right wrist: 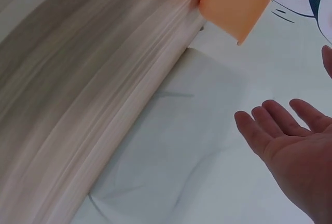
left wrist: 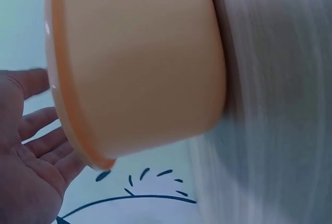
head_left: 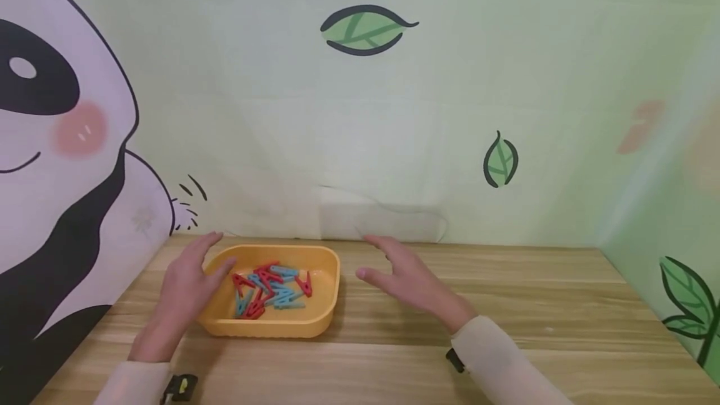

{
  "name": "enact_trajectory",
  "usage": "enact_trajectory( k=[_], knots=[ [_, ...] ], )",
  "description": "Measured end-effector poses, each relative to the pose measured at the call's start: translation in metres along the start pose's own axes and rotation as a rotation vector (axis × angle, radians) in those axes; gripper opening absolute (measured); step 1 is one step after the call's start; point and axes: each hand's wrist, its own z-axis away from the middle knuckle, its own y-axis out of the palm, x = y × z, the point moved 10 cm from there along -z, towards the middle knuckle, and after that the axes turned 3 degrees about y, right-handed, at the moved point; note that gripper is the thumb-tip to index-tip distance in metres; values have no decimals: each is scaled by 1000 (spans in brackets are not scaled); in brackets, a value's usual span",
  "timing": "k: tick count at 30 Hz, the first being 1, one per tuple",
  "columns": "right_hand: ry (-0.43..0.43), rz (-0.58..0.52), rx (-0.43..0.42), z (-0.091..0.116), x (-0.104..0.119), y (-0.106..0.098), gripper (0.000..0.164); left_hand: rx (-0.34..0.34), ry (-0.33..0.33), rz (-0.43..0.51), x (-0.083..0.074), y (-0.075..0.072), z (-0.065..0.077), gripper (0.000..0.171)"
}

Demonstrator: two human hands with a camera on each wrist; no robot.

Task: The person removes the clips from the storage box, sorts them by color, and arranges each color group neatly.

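A panda-printed green backdrop [head_left: 247, 80] stands behind the wood-grain table [head_left: 506, 305]; left of centre sits a yellow basket [head_left: 270, 329] of red and blue clips [head_left: 284, 272]. The left hand [head_left: 187, 283], spread wide, is at its left rim; the right hand [head_left: 407, 277], also wide, hovers apart.

And here sits the orange-yellow basin [head_left: 270, 329], upright and flat on the worktop [head_left: 534, 305], rounded at the corners, smooth-walled, with a lipped rim. It's right beside the left hand [head_left: 185, 289], whose thumb hangs over the near rim, while the right hand [head_left: 413, 280] is well apart from it. Inside, red pegs [head_left: 304, 284] and blue pegs [head_left: 284, 272] lie jumbled, crossing at every angle, heaped towards the left and middle; one red peg marks the heap's right edge.
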Motion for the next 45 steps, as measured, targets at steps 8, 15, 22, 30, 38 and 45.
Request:
enact_trajectory(
  k=[8, 15, 22, 30, 38, 45],
  knots=[
    [-51, -58, -26, -5, 8, 3, 58, 2, -15, 30, 15, -2, 4, 49],
    [-116, -100, -59, -11, 15, 7, 44, 86, -201, 65, 45, 5, 12, 42],
    [-122, -129, -73, -17, 14, 11, 37, 62, -187, 49, 57, 4, 14, 33],
    [-89, -141, -70, -28, 11, 16, 29, 52, -288, 79, 74, 4, 19, 32],
    [-73, -130, -9, -40, 15, 24, 27, 47, -385, 133, 85, 4, 27, 33],
    [-67, -115, 52, -51, 19, 30, 24, 46, -430, 204, 92, 7, 30, 37]
  ],
)
